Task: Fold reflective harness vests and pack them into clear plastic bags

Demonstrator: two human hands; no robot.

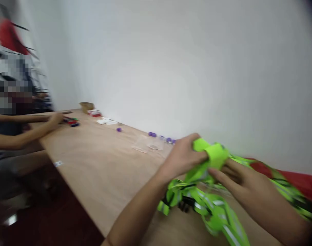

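Both my hands are on a bright green strap harness (209, 205) with grey reflective stripes, lying on a wooden table (99, 171). My left hand (183, 158) is closed around a folded green strap at the top of the bundle. My right hand (238, 184) pinches the same strap from the right, thumb and fingers pressed on it. More green straps trail down and to the right under my right forearm. The picture is smeared by motion.
A red cloth (299, 182) lies at the right by the white wall. Clear plastic bags (148, 145) and small purple pieces (152, 134) sit mid-table. At the far left another person's hand (54, 119) reaches near small dark items (72, 122), white cards (106, 121) and a brown box (86, 106).
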